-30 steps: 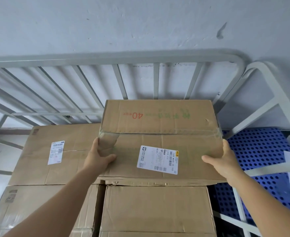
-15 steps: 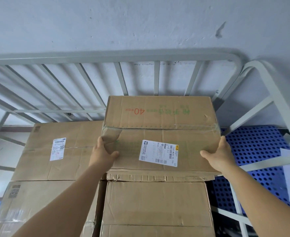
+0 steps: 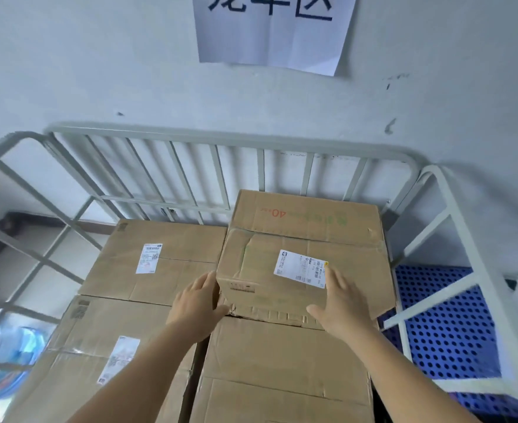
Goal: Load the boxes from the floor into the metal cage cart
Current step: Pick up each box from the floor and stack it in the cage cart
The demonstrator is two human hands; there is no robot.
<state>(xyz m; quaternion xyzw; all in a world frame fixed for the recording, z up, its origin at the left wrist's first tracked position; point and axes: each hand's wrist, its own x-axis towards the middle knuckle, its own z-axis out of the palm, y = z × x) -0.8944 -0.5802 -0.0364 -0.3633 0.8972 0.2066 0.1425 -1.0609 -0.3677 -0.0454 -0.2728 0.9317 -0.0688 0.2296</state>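
A worn cardboard box (image 3: 306,236) with a white label and red "40" print lies on top of another box (image 3: 282,361) at the back right of the grey metal cage cart (image 3: 221,137). My left hand (image 3: 198,303) rests flat against its near left corner. Over its near top edge, beside the label, my right hand (image 3: 340,303) hovers with fingers spread, slightly blurred. Neither hand is wrapped around the box.
Two more labelled boxes (image 3: 172,261) (image 3: 105,346) fill the cart's left half, lower than the top box. A blue perforated floor (image 3: 444,325) shows at the right inside the cage bars. A paper sign (image 3: 270,29) hangs on the white wall behind.
The box has slid back toward the cage's rear bars. Both hands left its sides and came in to its near edge. My view has pulled back and up.
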